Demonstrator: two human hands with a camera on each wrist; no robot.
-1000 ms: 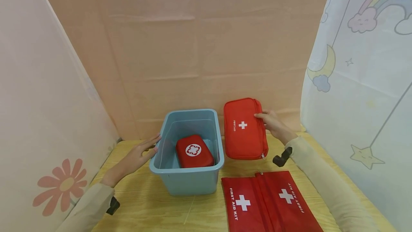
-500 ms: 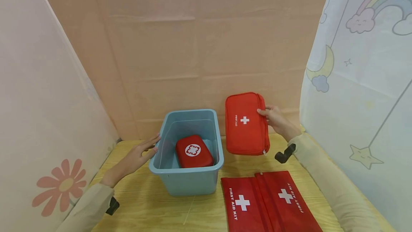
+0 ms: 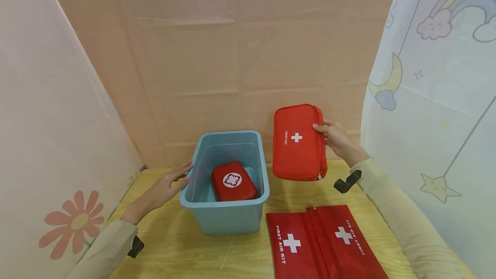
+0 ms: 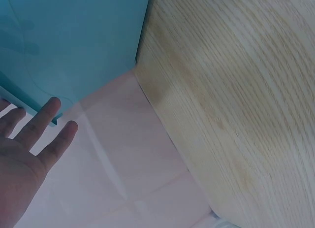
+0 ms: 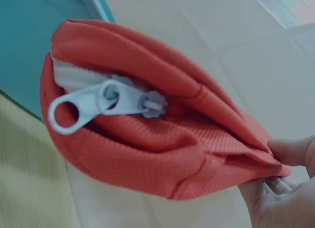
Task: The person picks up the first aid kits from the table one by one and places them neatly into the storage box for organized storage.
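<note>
With our right hand (image 3: 336, 137) pinching the soft red first-aid pouch (image 3: 297, 142) by its right zippered edge, aloft to the right of the blue bin (image 3: 226, 215), we judge it light and floppy, while our left hand (image 3: 166, 187) rests open-fingered against the bin's left wall.

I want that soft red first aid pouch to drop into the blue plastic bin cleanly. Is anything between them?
Nothing visible blocks the way. The right hand holds the red fabric first aid pouch in the air, right of the blue plastic bin. The bin is open-topped, but a small red hard-shell case already lies on its floor.
</note>
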